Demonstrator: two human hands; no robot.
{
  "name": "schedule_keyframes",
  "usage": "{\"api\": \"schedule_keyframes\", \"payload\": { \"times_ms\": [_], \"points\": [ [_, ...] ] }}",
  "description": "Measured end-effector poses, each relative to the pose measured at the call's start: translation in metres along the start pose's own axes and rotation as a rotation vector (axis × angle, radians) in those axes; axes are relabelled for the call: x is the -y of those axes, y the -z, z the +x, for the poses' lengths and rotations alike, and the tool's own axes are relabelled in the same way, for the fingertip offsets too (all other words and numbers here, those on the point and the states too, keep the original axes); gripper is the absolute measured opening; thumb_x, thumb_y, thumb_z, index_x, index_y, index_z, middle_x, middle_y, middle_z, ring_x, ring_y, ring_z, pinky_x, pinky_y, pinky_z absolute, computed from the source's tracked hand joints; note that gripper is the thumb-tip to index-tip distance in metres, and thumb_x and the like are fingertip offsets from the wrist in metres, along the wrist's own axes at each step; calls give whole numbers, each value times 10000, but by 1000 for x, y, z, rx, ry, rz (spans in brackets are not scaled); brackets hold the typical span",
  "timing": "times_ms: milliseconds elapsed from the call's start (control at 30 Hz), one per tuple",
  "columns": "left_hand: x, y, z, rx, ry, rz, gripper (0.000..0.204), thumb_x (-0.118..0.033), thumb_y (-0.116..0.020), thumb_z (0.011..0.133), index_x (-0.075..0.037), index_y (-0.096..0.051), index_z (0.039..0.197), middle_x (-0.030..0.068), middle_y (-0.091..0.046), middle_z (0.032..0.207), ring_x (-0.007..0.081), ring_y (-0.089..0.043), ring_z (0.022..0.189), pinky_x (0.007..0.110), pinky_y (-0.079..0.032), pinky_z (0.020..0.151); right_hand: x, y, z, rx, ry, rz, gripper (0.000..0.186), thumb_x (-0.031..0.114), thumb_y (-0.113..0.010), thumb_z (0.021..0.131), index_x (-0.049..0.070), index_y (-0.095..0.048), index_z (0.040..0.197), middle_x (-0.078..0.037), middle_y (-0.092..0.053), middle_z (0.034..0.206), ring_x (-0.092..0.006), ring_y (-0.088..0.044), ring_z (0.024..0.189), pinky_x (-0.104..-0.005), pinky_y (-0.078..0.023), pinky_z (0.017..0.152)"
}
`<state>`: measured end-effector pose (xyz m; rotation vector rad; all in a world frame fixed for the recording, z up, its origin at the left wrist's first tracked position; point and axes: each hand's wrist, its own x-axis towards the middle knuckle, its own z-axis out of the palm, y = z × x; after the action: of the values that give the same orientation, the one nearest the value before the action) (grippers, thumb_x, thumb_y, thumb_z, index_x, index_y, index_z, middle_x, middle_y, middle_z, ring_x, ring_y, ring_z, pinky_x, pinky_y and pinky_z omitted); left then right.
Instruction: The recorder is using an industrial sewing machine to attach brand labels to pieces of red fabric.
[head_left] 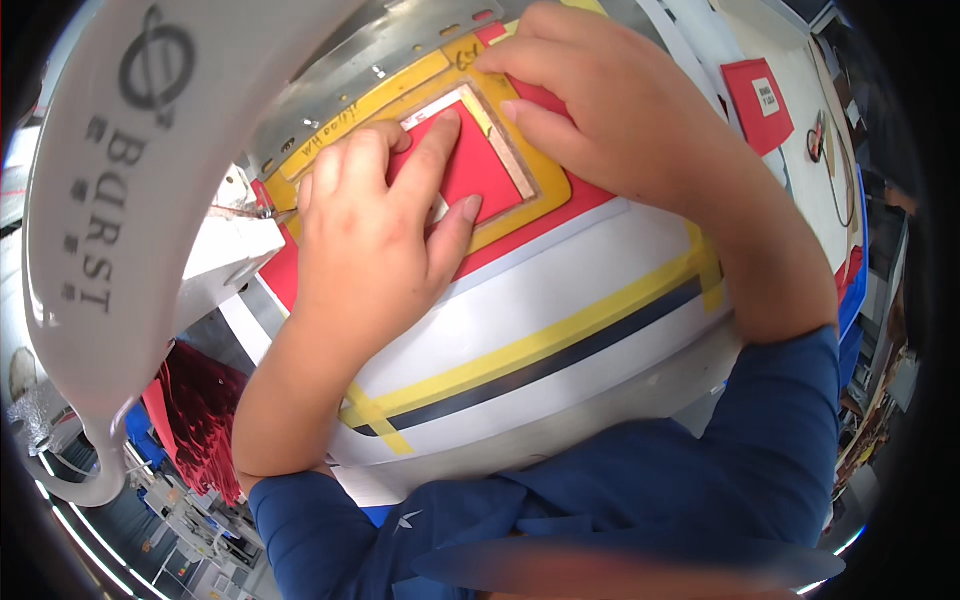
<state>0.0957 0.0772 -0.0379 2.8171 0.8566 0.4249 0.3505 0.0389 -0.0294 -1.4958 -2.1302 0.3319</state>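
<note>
A yellow template with a rectangular window lies over red material. Inside the window, a red panel shows, edged by pale strips. My left hand is spread over the template's left part, with its index fingertip and thumb resting on or near the red panel. At the template's upper right corner is my right hand. Its index finger and thumb are apart, their tips at the yellow border, while the other fingers curl and nothing shows between them.
A white sewing-machine arm rises at the left, its head beside my left hand. White sheets with yellow tape cover the near surface. A labelled red piece and a small black-handled tool lie right. Dark red material hangs lower left.
</note>
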Motion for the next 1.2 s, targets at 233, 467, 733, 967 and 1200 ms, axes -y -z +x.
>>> {"api": "schedule_keyframes", "payload": {
  "times_ms": [233, 467, 733, 967, 1200],
  "points": [
    [-2, 0, 6, 32, 22, 5, 556, -263, -827, 895, -114, -717, 1419, 133, -616, 1143, 338, -584, 1046, 453, -470, 965, -6, -3, -2, 16, 58, -13, 107, 119, -655, 942, 33, -692, 993, -163, -590, 912, -355, -620, 901, -454, -502, 819],
    [-3, 0, -3, 7, 24, 14, 583, -342, -822, 899, -65, -709, 1399, 129, -653, 1209, 333, -617, 1117, 458, -466, 960, 17, -16, -14, -102, 82, -174, 238, 136, -711, 923, 27, -731, 1133, -157, -671, 1037, -353, -682, 976, -455, -559, 874],
    [-11, -2, -14, 1, 26, 48, 732, -481, -793, 891, 12, -661, 1415, 147, -667, 1309, 323, -627, 1175, 455, -448, 977, 55, -13, -16, 139, -2, -237, 288, 132, -722, 902, -11, -701, 1150, -124, -676, 932, -308, -677, 827, -427, -543, 738],
    [-7, -1, -11, 25, 13, 60, 735, -487, -782, 900, 21, -653, 1416, 130, -665, 1310, 300, -621, 1174, 444, -449, 946, 58, -15, -11, 179, 49, -372, 376, 129, -685, 899, -50, -688, 1230, -125, -678, 888, -284, -680, 810, -415, -545, 716],
    [-9, 4, -29, -24, -30, 56, 781, -517, -771, 918, 15, -605, 1464, 164, -653, 1371, 311, -612, 1264, 456, -458, 985, 57, -25, -14, 143, 79, -387, 426, 122, -663, 893, -75, -681, 1271, -114, -693, 894, -274, -683, 772, -413, -536, 671]
  ]
}}
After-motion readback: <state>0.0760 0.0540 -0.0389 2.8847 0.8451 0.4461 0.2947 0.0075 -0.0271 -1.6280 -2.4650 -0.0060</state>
